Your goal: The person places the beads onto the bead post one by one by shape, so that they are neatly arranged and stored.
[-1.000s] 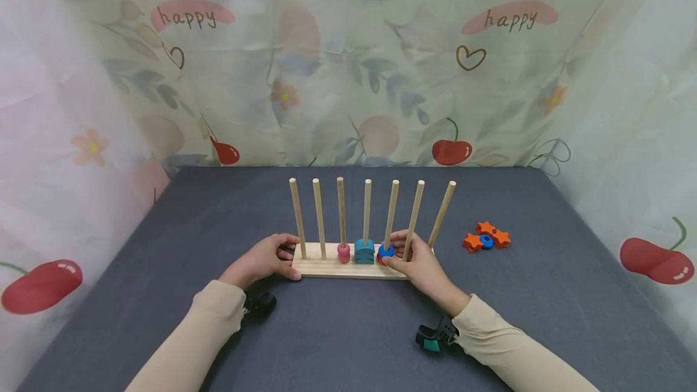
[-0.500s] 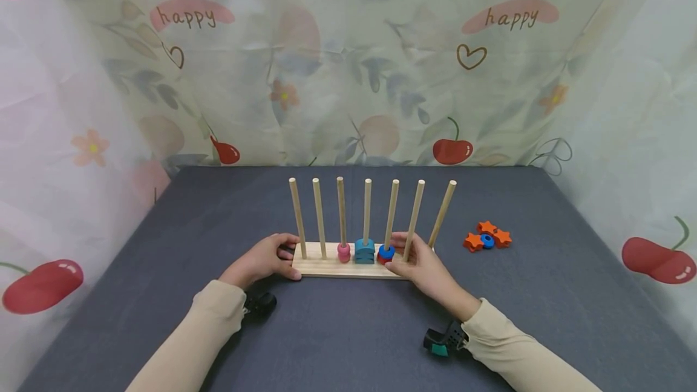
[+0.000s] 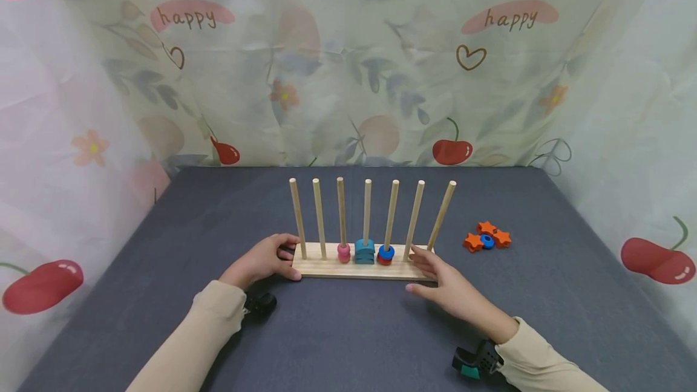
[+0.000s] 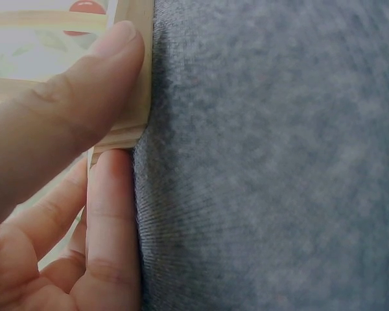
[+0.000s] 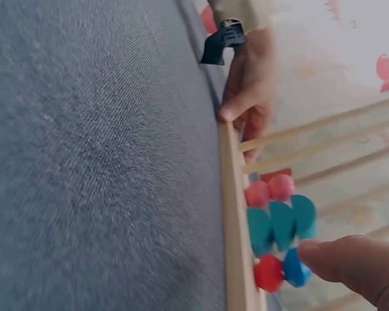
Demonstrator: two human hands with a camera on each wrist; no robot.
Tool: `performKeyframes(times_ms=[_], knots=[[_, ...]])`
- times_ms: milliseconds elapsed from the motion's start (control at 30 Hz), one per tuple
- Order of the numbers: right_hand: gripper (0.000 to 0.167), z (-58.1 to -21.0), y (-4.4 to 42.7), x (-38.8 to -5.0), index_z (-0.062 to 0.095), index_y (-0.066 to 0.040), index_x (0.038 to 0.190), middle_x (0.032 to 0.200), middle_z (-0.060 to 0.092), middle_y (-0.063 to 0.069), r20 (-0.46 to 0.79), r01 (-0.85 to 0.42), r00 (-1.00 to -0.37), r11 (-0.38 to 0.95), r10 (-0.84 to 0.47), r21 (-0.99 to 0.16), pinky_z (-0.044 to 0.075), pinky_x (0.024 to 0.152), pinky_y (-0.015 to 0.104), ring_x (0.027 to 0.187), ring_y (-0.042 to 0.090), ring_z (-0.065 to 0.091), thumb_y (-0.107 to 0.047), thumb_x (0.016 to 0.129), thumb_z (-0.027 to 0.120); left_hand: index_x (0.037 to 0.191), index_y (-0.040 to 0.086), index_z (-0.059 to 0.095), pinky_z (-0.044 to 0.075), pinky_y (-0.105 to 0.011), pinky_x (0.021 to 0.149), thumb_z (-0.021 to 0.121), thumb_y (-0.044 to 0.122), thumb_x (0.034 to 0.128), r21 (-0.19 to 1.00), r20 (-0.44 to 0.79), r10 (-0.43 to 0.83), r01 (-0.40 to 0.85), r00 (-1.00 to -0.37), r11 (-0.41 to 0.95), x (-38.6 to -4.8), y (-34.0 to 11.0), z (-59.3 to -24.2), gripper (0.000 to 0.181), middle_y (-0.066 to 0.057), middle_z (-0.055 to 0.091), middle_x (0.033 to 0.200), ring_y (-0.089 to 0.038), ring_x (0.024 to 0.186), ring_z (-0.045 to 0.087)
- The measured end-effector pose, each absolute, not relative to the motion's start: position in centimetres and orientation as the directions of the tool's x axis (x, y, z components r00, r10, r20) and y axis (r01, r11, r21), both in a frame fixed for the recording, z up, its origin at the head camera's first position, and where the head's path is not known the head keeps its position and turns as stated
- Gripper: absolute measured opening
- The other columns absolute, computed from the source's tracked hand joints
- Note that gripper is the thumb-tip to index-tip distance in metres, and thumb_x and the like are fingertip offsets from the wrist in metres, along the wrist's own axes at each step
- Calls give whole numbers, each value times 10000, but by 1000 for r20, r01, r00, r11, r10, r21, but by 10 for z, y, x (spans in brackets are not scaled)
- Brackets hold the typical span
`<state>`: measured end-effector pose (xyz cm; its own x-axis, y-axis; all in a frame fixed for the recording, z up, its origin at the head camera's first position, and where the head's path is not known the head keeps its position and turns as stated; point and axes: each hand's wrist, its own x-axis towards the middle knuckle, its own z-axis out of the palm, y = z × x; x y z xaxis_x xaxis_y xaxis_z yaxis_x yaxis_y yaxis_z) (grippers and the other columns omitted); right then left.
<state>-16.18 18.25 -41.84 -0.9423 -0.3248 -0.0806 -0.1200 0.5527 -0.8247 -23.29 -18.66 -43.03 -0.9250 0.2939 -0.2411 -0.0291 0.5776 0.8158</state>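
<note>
A wooden peg board (image 3: 327, 268) with a row of several upright pegs stands before me. My left hand (image 3: 267, 257) grips its left end; in the left wrist view the thumb (image 4: 71, 97) lies over the base and the fingers meet its end face. Pink beads (image 3: 343, 253) sit on the third peg from the left. Several teal pieces (image 3: 364, 251) are stacked on the fourth. A blue ring (image 3: 386, 251) rests above a red bead (image 3: 384, 261) on the fifth. My right hand (image 3: 452, 289), fingers loosely extended, is at the base's right end, holding nothing.
Several orange stars (image 3: 472, 242) and another blue ring (image 3: 487, 241) lie on the dark grey cloth (image 3: 348, 337) to the right of the board. A patterned curtain (image 3: 327, 77) stands behind and at both sides.
My right hand has left the blue ring and moved right and toward me, to the board's right end. The left hand and the board stay put.
</note>
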Motion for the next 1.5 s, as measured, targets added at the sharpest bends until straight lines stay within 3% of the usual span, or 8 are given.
performKeyframes(times_ms=[400, 667, 900, 967, 1133, 1300, 1500], knots=[[517, -395, 229, -152, 486, 2, 1363, 1377, 517, 209, -94, -102, -937, 521, -336, -847, 502, 936, 404, 1241, 370, 529, -202, 923, 663, 1335, -20, 504, 511, -297, 820, 908, 128, 639, 822, -229, 325, -4, -917, 569, -231, -188, -427, 818, -187, 491, 1248, -235, 1008, 559], [491, -383, 260, -162, 500, 22, 1343, 1335, 555, 221, 1, -148, -968, 564, -252, -813, 531, 851, 295, 1172, 347, 586, -207, 935, 648, 1348, 1, 503, 502, -313, 840, 889, 69, 655, 811, -248, 286, -38, -926, 583, -234, -186, -431, 796, -165, 492, 1260, -234, 1024, 544], [518, -384, 288, -179, 493, -30, 1366, 1386, 519, 199, 26, -102, -991, 627, -130, -772, 516, 818, 234, 1029, -42, 593, -316, 953, 617, 1354, -14, 493, 502, -318, 839, 878, 41, 663, 816, -243, 289, -34, -926, 577, -232, -185, -429, 793, -174, 491, 1263, -236, 1023, 547], [535, -386, 295, -183, 486, -49, 1379, 1390, 517, 194, 29, -83, -995, 658, -92, -748, 508, 797, 222, 1040, 1, 599, -356, 956, 602, 1356, -18, 490, 503, -324, 841, 877, 39, 664, 819, -241, 295, -31, -924, 573, -232, -185, -428, 795, -176, 489, 1266, -238, 1025, 547], [550, -394, 308, -191, 463, -47, 1402, 1380, 511, 223, 47, -50, -999, 695, -24, -717, 518, 757, 237, 1165, 351, 563, -371, 971, 572, 1359, -22, 485, 507, -333, 848, 874, 33, 666, 820, -241, 297, -29, -924, 572, -232, -185, -428, 796, -182, 484, 1281, -244, 1036, 551], [561, -404, 319, -199, 475, -39, 1393, 1356, 528, 240, 51, -35, -999, 715, 2, -699, 537, 802, 380, 1179, 389, 552, -379, 961, 586, 1355, -20, 489, 504, -324, 843, 875, 32, 663, 817, -245, 288, -38, -926, 576, -231, -184, -428, 794, -177, 492, 1278, -237, 1028, 550], [617, -413, 330, -210, 473, -14, 1384, 1374, 498, 270, 43, -23, -999, 735, 9, -677, 454, 922, 548, 1217, 433, 512, -424, 941, 603, 1353, -18, 490, 499, -318, 838, 876, 34, 662, 819, -245, 288, -39, -926, 572, -230, -184, -427, 793, -170, 508, 1266, -232, 1021, 546]])
